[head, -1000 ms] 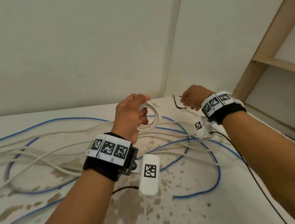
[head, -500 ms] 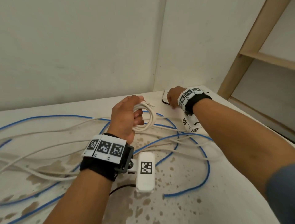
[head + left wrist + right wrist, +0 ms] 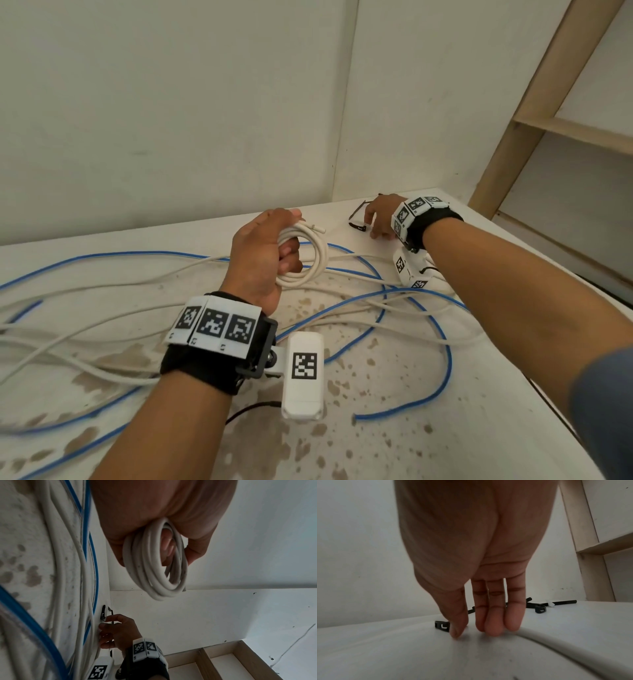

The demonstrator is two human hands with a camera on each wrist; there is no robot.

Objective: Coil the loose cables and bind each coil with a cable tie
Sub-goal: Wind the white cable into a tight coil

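My left hand grips a small white cable coil above the table, fingers curled through its loops. In the left wrist view the coil hangs from that hand. My right hand is at the back right of the table, with straight fingers touching the surface. A black cable tie lies just behind the thumb, and it also shows from the head. Nothing is pinched between the thumb and fingers.
Long loose white cables and a blue cable sprawl over the stained table. More black ties lie behind the right hand. Walls meet at the corner behind, and a wooden shelf frame stands at the right.
My right hand has dropped from the air onto the table beside the black ties. The left hand keeps hold of the white coil.
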